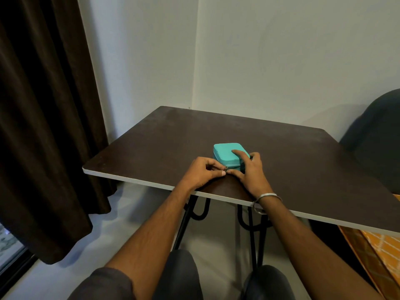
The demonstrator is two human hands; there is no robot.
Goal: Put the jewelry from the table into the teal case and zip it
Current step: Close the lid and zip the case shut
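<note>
Teal case [227, 153] lies under right hand [251, 172].

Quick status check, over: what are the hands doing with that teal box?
Left hand pinching zipper pull. Right hand pressing teal case shut, index finger on lid. No loose jewelry visible on table. Nothing in the way.

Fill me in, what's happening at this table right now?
A seated person is closing a teal case on a dark table. The left hand pinches the small metal zipper pull at the case's near left corner. The right hand steadies the case, with one finger pressed on the lid. The lid is down. No loose jewelry shows on the table, so this looks like the zipping step; how far the zip has run cannot be told.
</note>
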